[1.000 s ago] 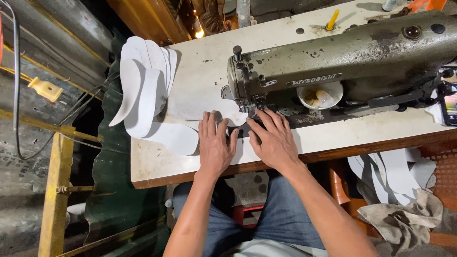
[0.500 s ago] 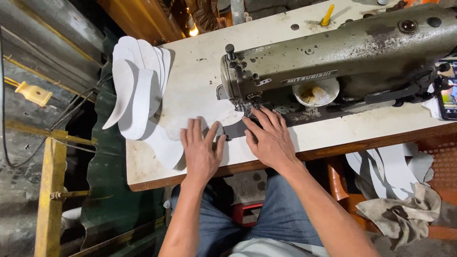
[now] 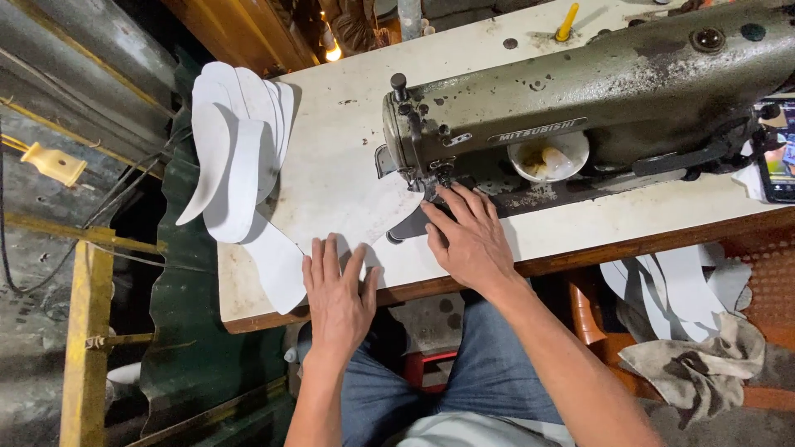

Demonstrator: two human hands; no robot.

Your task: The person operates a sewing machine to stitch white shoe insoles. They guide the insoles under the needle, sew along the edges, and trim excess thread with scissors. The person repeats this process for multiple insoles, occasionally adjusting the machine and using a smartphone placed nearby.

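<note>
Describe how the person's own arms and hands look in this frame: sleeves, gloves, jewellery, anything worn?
Both forearms are bare up to the bottom edge of the picture; no sleeve shows. The left hand and the right hand wear no gloves, and no rings, watch or bracelet can be seen. Below them the person wears blue jeans and a pale top at the bottom edge.

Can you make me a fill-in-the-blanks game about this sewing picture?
1. Both hands press a ____ coloured piece flat.
2. The right hand is next to the needle of the sewing ____.
3. The left hand lies near the table's ____ edge.
4. A stack of pieces hangs off the table's ____ end.

Missing words: white; machine; front; left
</note>
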